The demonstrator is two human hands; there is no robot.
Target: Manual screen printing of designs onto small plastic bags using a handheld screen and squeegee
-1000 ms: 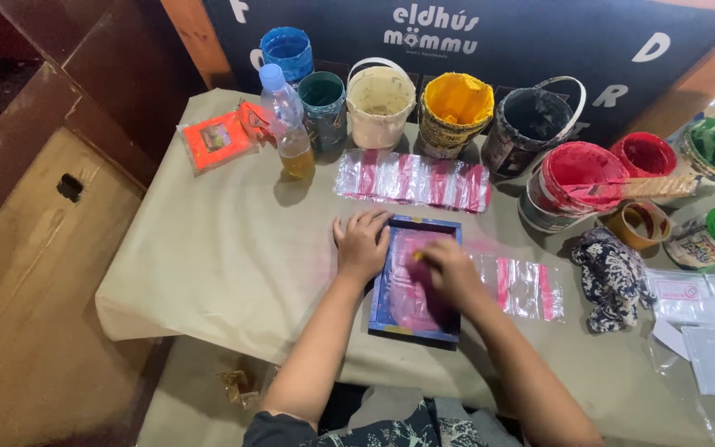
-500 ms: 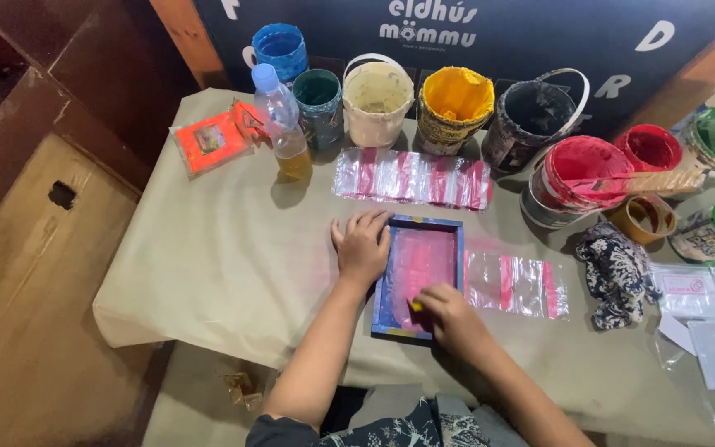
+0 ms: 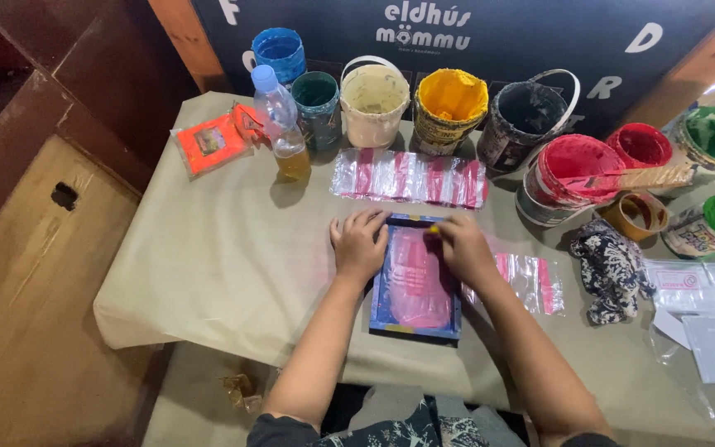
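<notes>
One cloth-covered surface [image 3: 208,248]; ten paint-smeared buckets and tubs along its far edge; one blue-framed printing screen with pink mesh [image 3: 415,285] lying centre, left hand [image 3: 359,244] flat on its frame, right hand [image 3: 463,247] gripping a small yellow piece [image 3: 434,230].

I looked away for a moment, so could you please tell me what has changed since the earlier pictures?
The right hand slid from the near end of the blue-framed screen up to its far edge, a small yellow piece at its fingertips. The left hand stayed pressed on the frame's left side. The paint buckets did not move.
</notes>
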